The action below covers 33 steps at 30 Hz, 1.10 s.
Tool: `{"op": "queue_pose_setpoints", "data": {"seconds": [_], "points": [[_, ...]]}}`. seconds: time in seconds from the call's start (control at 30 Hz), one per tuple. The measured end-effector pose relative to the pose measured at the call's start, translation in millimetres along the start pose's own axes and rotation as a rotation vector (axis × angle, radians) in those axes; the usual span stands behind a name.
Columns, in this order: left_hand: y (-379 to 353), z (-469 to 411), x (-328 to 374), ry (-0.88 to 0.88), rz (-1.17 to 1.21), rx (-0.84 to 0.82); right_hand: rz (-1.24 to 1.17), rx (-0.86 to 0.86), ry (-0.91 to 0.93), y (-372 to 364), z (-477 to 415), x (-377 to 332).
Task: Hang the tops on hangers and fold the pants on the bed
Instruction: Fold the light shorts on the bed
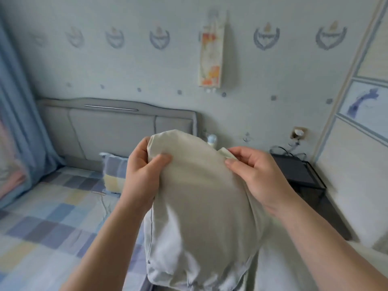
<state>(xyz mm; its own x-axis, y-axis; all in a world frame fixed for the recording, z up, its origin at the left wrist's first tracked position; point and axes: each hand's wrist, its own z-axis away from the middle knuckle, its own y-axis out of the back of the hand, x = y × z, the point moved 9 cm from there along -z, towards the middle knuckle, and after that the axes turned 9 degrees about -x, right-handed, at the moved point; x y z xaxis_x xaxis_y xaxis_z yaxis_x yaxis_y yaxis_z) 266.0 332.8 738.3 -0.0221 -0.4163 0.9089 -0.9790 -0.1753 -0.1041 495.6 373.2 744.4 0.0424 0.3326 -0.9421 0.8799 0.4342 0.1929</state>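
Observation:
A pale beige garment [195,198] hangs in front of me, held up in the air over the bed's right edge. My left hand [142,171] grips its upper left edge, thumb on the front of the cloth. On the upper right edge, my right hand [254,175] pinches a fold between thumb and fingers. The lower part of the cloth droops down and out of view at the bottom. Whether it is a top or pants I cannot tell.
The bed [48,217] with a checked blue and yellow sheet lies at the left, a matching pillow [114,173] against the grey headboard [117,127]. A black nightstand [302,175] stands at the right by the wall. Blue curtains [14,122] hang at the far left.

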Motion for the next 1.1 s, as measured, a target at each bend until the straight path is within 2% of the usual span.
{"op": "queue_pose_setpoints", "data": {"seconds": [0.37,0.6,0.73,0.87,1.0,1.1], "points": [[235.1,-22.7,114.8,-0.041,-0.221,0.359,-0.220,-0.207,0.214,-245.5,-105.4,-73.0],[328.5,7.1,127.5,-0.008,-0.221,0.525,-0.338,-0.441,0.179,-375.9,-119.9,-58.5],[375.6,28.3,127.9,0.026,-0.222,0.600,-0.321,-0.564,0.191,-435.4,-121.8,-53.2],[421.7,46.2,130.7,0.050,-0.284,0.634,-0.276,-0.768,0.198,-495.9,-122.4,-44.2],[473.8,60.8,153.3,-0.016,-0.316,0.760,-0.184,-0.991,0.212,-558.0,-125.3,-47.5],[510.6,63.4,181.5,-0.063,-0.366,0.823,-0.168,-1.053,0.225,-593.4,-143.6,-63.7]]}}
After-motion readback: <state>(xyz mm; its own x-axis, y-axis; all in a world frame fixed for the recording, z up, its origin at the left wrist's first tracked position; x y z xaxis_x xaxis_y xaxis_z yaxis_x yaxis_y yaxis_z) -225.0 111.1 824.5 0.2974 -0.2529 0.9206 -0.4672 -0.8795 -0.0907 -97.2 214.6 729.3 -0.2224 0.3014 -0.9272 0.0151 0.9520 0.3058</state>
